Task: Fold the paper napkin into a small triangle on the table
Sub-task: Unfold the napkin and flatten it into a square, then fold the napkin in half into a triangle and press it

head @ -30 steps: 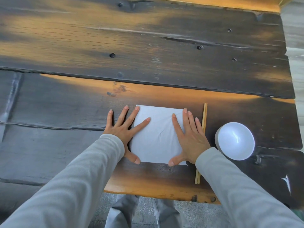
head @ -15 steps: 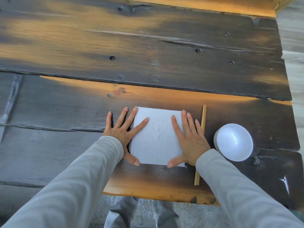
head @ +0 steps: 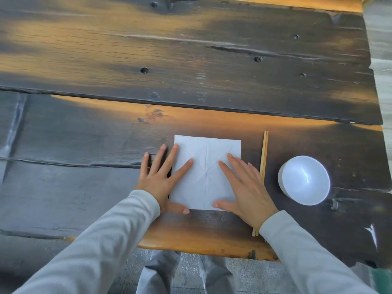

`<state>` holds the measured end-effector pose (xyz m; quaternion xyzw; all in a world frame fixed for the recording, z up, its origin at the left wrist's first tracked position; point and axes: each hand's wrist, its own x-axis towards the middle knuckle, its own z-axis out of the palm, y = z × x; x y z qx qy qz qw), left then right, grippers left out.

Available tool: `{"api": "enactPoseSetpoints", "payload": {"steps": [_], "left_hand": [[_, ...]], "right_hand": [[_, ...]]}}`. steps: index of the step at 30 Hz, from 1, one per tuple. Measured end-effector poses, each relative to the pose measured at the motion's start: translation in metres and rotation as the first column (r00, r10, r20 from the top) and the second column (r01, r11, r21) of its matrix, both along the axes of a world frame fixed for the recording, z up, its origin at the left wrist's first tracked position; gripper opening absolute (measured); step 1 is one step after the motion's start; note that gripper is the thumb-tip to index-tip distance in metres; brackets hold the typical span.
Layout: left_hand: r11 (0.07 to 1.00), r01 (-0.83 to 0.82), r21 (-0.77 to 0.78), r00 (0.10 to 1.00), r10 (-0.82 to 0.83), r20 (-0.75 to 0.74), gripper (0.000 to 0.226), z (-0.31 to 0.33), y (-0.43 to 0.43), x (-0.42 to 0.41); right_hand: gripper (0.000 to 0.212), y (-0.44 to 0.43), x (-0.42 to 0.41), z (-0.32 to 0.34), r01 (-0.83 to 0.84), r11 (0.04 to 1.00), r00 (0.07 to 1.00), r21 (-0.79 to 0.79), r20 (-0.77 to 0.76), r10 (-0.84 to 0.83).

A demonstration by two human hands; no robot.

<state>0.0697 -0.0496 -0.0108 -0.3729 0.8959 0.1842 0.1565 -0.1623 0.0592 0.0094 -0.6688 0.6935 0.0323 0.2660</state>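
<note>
Pressing flat, both open hands, left (head: 161, 179) and right (head: 244, 183), grasp nothing; pinch the square white paper napkin (head: 206, 166) corner between them, fold diagonally.

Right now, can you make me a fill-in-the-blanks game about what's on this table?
1. The napkin lies flat in the shape of a ____.
2. Both hands, left hand and right hand, press on the ____.
3. The chopsticks lie between the napkin and the white ____.
4. The bowl is on the person's ____ side.

Missing words: square; napkin; bowl; right
</note>
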Motion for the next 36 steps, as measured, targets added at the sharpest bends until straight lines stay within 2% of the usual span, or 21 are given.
{"api": "enactPoseSetpoints", "payload": {"steps": [2,3,4,7,11,13,15,17,18,24,27,32,36], "left_hand": [[0.994,-0.034,-0.1,0.965,0.007,-0.264,0.09,0.001,0.015,0.003],[0.99,-0.05,-0.13,0.937,0.002,-0.349,0.071,0.001,0.024,0.004],[0.991,-0.049,-0.126,0.928,-0.001,-0.372,0.063,0.001,0.033,0.004],[0.996,-0.05,-0.076,0.935,0.02,-0.355,0.059,-0.001,0.052,0.002],[0.984,-0.036,-0.176,0.902,-0.043,-0.429,0.038,0.002,0.025,-0.01],[0.976,0.05,-0.213,0.946,-0.115,-0.302,0.044,0.004,-0.001,-0.019],[0.973,0.159,-0.168,0.981,-0.174,-0.085,0.056,0.003,-0.023,-0.026],[0.966,0.198,-0.164,0.977,-0.181,0.113,0.061,-0.004,-0.032,-0.026],[0.964,0.191,-0.184,0.976,-0.166,0.14,0.065,-0.006,-0.032,-0.024],[0.971,0.026,-0.237,0.998,-0.01,0.069,0.072,-0.009,0.003,-0.006],[0.97,-0.036,-0.239,0.998,0.045,0.035,0.073,-0.014,0.008,-0.003],[0.959,-0.048,-0.281,0.997,0.029,-0.071,0.067,-0.017,0.007,-0.005],[0.956,0.031,-0.293,0.992,-0.065,-0.108,0.062,-0.02,0.004,-0.004]], "right_hand": [[0.084,0.005,-0.002,0.0,0.068,0.994,0.997,-0.083,0.039,-0.065],[0.074,0.008,-0.002,-0.001,0.098,0.989,0.994,-0.114,0.048,-0.094],[0.065,0.011,-0.002,-0.002,0.131,0.982,0.991,-0.135,0.056,-0.125],[0.051,0.018,0.001,-0.004,0.245,0.954,0.969,-0.173,0.08,-0.234],[0.054,0.018,0.015,-0.005,0.309,0.936,0.951,-0.169,0.063,-0.302],[0.06,0.015,0.024,-0.007,0.276,0.947,0.961,-0.166,0.013,-0.278],[0.066,0.009,0.027,-0.008,0.237,0.954,0.966,-0.184,-0.057,-0.251],[0.068,-0.001,0.024,-0.01,0.216,0.958,0.967,-0.19,-0.094,-0.237],[0.068,-0.007,0.021,-0.011,0.206,0.96,0.969,-0.191,-0.098,-0.227],[0.074,-0.053,0.001,-0.022,0.072,0.991,0.995,-0.116,-0.063,-0.08],[0.076,-0.054,0.0,-0.023,0.011,0.99,1.0,-0.142,-0.018,-0.014],[0.05,-0.017,0.004,-0.023,0.086,0.944,0.982,-0.318,0.184,-0.028],[0.04,0.005,0.006,-0.026,0.003,0.973,0.969,-0.229,0.242,0.054]]}}
